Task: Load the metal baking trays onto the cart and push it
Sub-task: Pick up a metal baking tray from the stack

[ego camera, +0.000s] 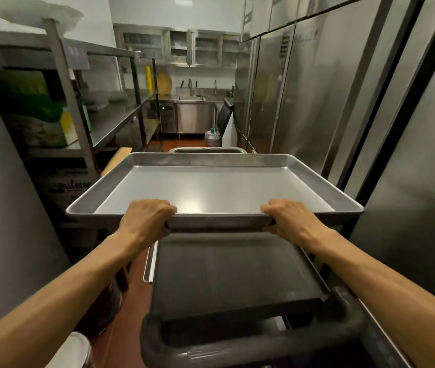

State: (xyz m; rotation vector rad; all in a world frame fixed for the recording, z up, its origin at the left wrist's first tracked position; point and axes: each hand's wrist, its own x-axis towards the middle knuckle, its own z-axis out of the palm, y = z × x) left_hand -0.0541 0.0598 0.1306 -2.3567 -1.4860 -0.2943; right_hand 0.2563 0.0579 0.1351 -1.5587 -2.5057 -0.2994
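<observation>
Tray, metal, one, held level over cart.
Hands, two: left hand and right hand each clasp the tray's near rim, fingers curled over the edge. Cart: one dark shelf, one black handle bar nearest. Steel shelving left, steel cabinet doors right.

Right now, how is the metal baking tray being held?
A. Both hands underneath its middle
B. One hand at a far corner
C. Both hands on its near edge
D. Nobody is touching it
C: the left hand and right hand both grip the near rim of the tray, held above the cart.
</observation>
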